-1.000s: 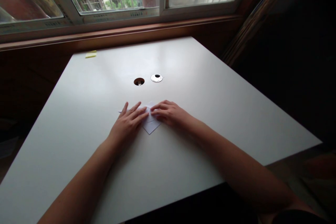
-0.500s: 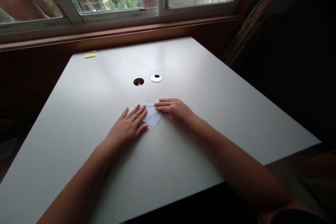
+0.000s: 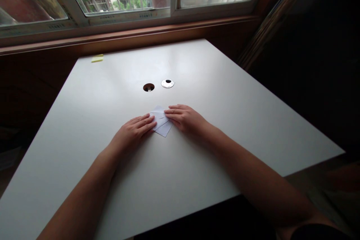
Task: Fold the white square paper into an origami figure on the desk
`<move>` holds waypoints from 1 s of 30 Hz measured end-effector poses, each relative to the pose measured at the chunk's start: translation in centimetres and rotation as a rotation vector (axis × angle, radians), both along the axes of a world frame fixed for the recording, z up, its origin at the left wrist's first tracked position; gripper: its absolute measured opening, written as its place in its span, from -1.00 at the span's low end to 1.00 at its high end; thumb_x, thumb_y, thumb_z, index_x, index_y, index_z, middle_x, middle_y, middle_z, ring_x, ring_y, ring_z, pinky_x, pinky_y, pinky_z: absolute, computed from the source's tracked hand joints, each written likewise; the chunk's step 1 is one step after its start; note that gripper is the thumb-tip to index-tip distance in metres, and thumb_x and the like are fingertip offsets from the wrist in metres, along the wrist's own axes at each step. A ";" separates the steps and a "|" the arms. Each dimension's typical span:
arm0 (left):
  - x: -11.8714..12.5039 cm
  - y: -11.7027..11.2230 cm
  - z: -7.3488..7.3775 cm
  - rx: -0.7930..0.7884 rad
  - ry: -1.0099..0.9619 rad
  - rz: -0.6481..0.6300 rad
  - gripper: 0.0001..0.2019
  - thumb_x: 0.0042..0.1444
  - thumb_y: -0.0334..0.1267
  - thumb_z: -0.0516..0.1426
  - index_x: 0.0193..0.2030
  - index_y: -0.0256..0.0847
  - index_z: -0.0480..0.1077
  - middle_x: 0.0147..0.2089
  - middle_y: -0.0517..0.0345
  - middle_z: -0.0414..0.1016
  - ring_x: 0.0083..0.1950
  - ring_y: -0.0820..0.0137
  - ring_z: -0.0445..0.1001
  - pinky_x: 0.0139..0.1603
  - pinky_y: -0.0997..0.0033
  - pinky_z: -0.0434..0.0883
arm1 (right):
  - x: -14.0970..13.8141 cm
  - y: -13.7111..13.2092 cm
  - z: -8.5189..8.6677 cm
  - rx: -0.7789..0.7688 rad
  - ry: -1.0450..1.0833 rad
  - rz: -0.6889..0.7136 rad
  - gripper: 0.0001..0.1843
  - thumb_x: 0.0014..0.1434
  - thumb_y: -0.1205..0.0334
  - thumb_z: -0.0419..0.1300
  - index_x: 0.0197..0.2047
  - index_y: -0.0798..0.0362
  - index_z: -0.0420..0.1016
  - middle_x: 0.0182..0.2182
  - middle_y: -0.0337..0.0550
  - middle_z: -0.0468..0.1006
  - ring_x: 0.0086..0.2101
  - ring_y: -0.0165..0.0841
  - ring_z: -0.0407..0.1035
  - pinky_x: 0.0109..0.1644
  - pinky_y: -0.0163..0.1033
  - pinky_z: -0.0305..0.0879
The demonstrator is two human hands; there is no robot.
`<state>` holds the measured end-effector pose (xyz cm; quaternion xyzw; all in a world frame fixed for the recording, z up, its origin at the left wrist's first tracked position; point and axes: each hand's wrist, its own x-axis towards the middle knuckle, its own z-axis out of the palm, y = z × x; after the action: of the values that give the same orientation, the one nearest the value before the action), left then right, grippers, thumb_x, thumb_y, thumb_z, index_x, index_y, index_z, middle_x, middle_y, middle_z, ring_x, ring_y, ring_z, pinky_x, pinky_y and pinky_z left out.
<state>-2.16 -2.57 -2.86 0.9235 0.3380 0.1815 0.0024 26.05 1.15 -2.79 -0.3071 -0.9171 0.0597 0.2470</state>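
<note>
A small piece of folded white paper (image 3: 161, 119) lies on the white table with crease lines across it and a pointed corner toward me. My left hand (image 3: 135, 128) grips its left side, fingers close together on top and the thumb out of sight. At the opposite side, the fingertips of my right hand (image 3: 184, 117) pinch the paper's edge, with that thumb hidden too. Both hands rest low over the tabletop, and they cover the paper's outer ends.
The white table (image 3: 225, 78) has a round hole (image 3: 148, 87) beyond the paper, beside a silver grommet cover (image 3: 167, 83). A pale yellow pad of paper (image 3: 97, 58) lies at the far left corner. Behind the table runs a wooden window sill (image 3: 126, 33).
My left hand's spread fingers have drawn together and its thumb has gone out of view. The paper's folds have shifted slightly. My right hand has moved a little to the left.
</note>
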 end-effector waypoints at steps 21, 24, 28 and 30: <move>1.5 -2.1 2.2 0.010 -0.286 0.023 -0.67 0.25 -0.30 0.15 0.15 -0.01 0.42 0.12 0.11 0.56 0.09 0.33 0.56 0.08 0.32 0.53 | -0.9 -1.3 1.6 -0.024 0.121 0.075 -0.75 0.37 0.21 0.09 0.00 -0.02 0.56 -0.11 -0.09 0.64 -0.11 -0.30 0.49 -0.05 -0.18 0.43; 1.5 -2.1 2.2 0.042 -0.269 0.042 -0.66 0.22 -0.23 0.19 0.14 -0.01 0.44 0.08 0.10 0.58 0.05 0.30 0.59 0.03 0.30 0.55 | -1.0 -1.5 1.7 -0.031 0.116 0.066 -0.76 0.38 0.20 0.09 -0.02 -0.03 0.56 -0.12 -0.09 0.64 -0.12 -0.30 0.50 -0.06 -0.19 0.43; 1.6 -2.3 2.1 0.076 -0.279 0.075 -0.68 0.22 -0.27 0.19 0.11 0.03 0.46 0.04 0.13 0.61 0.00 0.32 0.61 -0.05 0.34 0.56 | -1.3 -1.8 1.8 -0.019 0.124 0.070 -0.76 0.38 0.18 0.08 -0.04 -0.04 0.56 -0.13 -0.12 0.64 -0.13 -0.32 0.50 -0.08 -0.21 0.41; 1.7 -2.4 2.2 0.082 -0.289 0.076 -0.67 0.22 -0.30 0.19 0.11 0.05 0.46 0.04 0.15 0.61 -0.01 0.33 0.61 -0.06 0.34 0.55 | -1.4 -2.0 1.9 -0.007 0.126 0.082 -0.75 0.39 0.17 0.06 -0.04 -0.05 0.56 -0.13 -0.13 0.64 -0.14 -0.32 0.50 -0.11 -0.21 0.40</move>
<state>-0.49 -5.00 -0.68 0.8737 0.3610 0.3260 0.0066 24.63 -0.85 -0.84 -0.2657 -0.9114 0.0920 0.3004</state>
